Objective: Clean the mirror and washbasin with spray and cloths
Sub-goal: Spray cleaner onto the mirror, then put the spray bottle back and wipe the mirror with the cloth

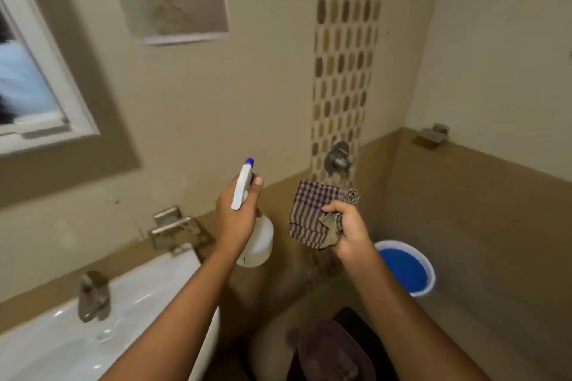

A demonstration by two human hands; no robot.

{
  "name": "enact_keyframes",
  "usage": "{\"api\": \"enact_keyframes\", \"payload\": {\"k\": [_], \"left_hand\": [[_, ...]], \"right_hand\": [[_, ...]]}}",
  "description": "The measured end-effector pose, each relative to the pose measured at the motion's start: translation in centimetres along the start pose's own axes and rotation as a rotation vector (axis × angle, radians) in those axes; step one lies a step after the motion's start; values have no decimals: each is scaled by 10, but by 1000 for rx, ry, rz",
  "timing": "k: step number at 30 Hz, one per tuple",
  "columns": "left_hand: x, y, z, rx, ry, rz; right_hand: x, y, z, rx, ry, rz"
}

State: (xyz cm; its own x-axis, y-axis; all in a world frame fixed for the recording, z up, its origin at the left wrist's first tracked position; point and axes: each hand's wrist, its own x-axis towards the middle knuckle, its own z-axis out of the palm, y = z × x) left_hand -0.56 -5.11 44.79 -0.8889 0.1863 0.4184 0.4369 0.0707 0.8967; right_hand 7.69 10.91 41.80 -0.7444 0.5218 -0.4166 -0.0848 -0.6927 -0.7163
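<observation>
Up front, spray bottle [252,227] in left hand [235,219].

We see the floor [309,291] in brown tile at lower right. A white bucket [428,283] of blue liquid stands on it near the wall corner. A dark mat [346,318] lies on it below, with a purple item, blurred, on top.
</observation>
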Motion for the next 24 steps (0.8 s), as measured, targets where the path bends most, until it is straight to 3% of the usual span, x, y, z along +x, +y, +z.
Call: {"api": "enact_keyframes", "payload": {"k": [4,15,24], "left_hand": [[-14,-29,39,8,-143,-32],[-62,-126,118,29,-614,-207],[-98,-210,148,41,-748,-136]], "right_hand": [[9,8,-51,-51,104,46],[24,61,-150,101,392,55],[30,123,-198,104,639,154]]}}
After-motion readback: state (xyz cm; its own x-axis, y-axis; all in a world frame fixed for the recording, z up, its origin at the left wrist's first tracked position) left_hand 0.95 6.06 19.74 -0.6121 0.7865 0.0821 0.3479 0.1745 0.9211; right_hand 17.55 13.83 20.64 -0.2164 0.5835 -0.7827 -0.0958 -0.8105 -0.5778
